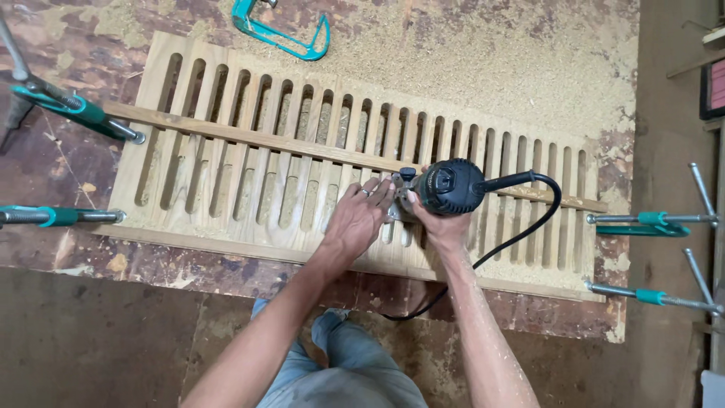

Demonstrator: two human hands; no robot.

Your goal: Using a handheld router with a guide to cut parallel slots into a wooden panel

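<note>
While teal bar clamps [60, 215] at the left edge hold the slotted wooden panel [226, 189] on the dusty workbench [75, 166], the left hand [356, 221] is laid flat near the frame's middle. Just right, the black router [447, 186] is gripped by the right hand [438, 223]. Slot cutting seems underway; steady guidance along the batten [249, 137] is needed.

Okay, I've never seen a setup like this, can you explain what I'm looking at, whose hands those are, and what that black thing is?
The single picture comes from a camera on a person's head, looking down at their own arms. On a sawdust-covered workbench lies a wooden panel cut with many long slots, with a straight wooden strip laid across it. Teal clamps sit at both ends. The right hand grips a black corded power tool, likely a small router. The left hand rests flat on the panel beside its base.
</note>
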